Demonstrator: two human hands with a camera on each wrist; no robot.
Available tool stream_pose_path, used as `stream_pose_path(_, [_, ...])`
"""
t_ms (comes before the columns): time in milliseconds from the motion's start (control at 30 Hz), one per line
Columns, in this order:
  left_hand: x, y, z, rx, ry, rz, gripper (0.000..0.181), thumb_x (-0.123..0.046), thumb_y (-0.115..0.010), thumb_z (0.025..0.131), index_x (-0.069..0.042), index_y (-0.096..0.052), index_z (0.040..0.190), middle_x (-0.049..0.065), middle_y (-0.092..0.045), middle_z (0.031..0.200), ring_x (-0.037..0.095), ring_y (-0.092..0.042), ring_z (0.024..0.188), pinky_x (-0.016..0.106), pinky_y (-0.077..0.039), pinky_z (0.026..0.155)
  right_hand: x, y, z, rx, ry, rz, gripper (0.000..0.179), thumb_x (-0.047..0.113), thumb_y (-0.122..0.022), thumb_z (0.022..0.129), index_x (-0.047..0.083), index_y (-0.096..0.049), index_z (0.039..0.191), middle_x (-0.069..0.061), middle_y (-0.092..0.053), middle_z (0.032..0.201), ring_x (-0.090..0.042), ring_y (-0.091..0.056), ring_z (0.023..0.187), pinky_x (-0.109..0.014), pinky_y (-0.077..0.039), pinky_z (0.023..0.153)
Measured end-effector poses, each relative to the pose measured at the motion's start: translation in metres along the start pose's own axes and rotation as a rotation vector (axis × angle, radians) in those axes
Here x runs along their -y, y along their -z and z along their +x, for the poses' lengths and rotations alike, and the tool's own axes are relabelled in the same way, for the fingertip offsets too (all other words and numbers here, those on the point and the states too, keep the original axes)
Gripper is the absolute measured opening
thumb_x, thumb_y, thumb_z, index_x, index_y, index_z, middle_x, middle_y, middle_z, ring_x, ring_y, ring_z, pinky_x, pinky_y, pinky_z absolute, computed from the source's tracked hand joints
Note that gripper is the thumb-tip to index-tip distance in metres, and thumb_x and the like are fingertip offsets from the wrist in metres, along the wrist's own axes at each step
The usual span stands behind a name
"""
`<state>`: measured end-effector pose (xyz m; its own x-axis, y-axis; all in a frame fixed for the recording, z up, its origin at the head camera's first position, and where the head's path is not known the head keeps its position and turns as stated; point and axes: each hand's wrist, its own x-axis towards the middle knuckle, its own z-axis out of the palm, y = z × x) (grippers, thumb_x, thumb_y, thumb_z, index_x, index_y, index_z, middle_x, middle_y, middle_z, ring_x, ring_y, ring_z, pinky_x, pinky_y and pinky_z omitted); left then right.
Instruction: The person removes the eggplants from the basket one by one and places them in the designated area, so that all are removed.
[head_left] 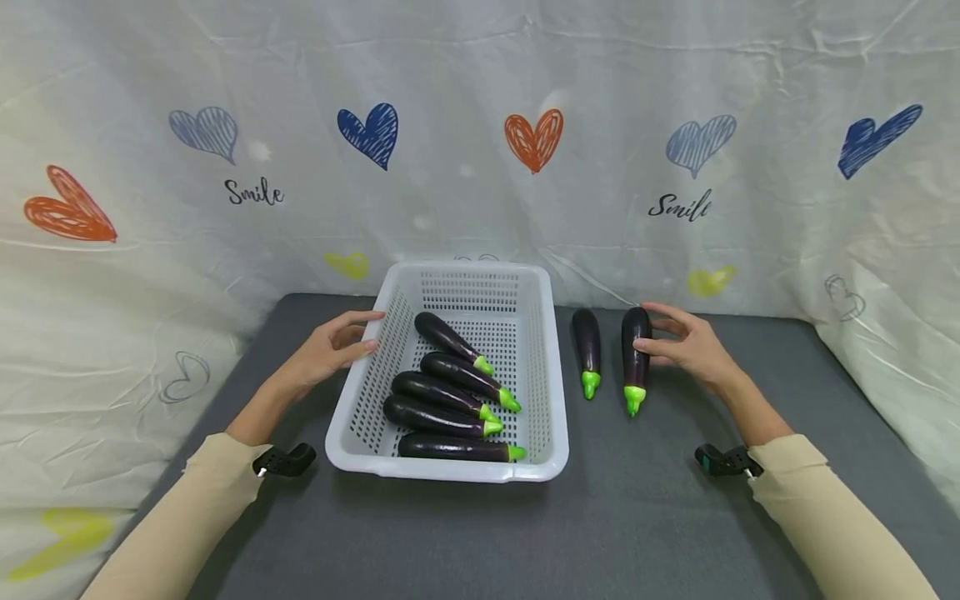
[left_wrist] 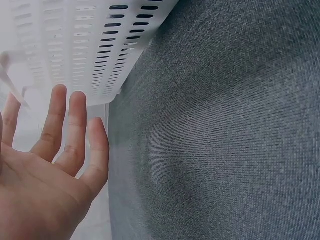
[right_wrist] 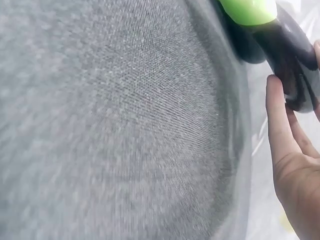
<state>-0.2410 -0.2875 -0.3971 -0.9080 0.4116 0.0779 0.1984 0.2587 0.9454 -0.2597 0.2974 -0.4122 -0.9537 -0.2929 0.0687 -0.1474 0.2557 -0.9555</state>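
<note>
A white perforated plastic basket [head_left: 557,400] holds several dark purple eggplants [head_left: 438,390] with bright green stem ends. At its left rim is my left hand [head_left: 337,343], the fingers loosely extended along the outside; the left wrist view has the palm and fingers beside the slotted basket wall [left_wrist: 107,47]. To the right of the basket, my right hand [head_left: 690,343] grips an eggplant [head_left: 635,358] near its rounded far end, thumb on one side. Its green stem end points toward me. Another eggplant [head_left: 587,343] lies on the table between the basket and that hand.
A dark grey cloth-covered table [head_left: 480,533] bears everything. Behind it hangs a pale plastic sheet [head_left: 457,208] printed with hearts and lettering, which also comes down on both sides. Dark bands with small devices [head_left: 281,460] are on both wrists.
</note>
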Motion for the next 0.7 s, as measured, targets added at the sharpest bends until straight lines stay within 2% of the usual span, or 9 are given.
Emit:
stream_pose_path(100, [-0.001, 0.001, 0.0, 0.004, 0.002, -0.001, 0.055, -0.012, -0.063, 0.103, -0.013, -0.043, 0.154, 0.024, -0.052, 0.138, 0.032, -0.066, 0.106, 0.045, -0.057, 0.079, -0.003, -0.001, 0.005, 0.01, -0.016, 0.032, 0.071, 0.01, -0.074, 0.096, 0.009, -0.038, 0.157, -0.024, -0.029, 0.158, -0.041, -0.032, 0.142, -0.044, -0.056, 0.083])
stream_pose_path(200, [-0.001, 0.001, 0.0, 0.009, 0.003, 0.006, 0.056, -0.014, -0.064, 0.103, -0.013, -0.042, 0.155, 0.024, -0.052, 0.138, 0.033, -0.066, 0.106, 0.045, -0.057, 0.08, -0.005, -0.002, 0.01, 0.013, -0.037, 0.036, 0.072, 0.011, -0.075, 0.095, 0.008, -0.037, 0.157, -0.024, -0.028, 0.159, -0.043, -0.029, 0.143, -0.041, -0.057, 0.083])
stream_pose_path(500, [-0.002, 0.001, 0.001, 0.002, 0.009, 0.005, 0.056, -0.012, -0.064, 0.103, -0.012, -0.042, 0.154, 0.025, -0.052, 0.136, 0.033, -0.066, 0.105, 0.045, -0.057, 0.079, -0.01, -0.001, 0.025, 0.004, -0.085, 0.045, 0.075, 0.012, -0.075, 0.095, 0.005, -0.034, 0.158, -0.026, -0.027, 0.159, -0.044, -0.033, 0.141, -0.043, -0.055, 0.086])
stream_pose_path(700, [-0.003, 0.001, 0.0, -0.002, 0.022, -0.001, 0.056, -0.013, -0.064, 0.102, -0.013, -0.043, 0.154, 0.024, -0.053, 0.137, 0.033, -0.066, 0.105, 0.045, -0.057, 0.079, -0.013, -0.001, 0.029, 0.009, -0.1, 0.031, 0.074, 0.014, -0.075, 0.096, 0.005, -0.035, 0.157, -0.027, -0.03, 0.156, -0.038, -0.046, 0.131, -0.04, -0.056, 0.086])
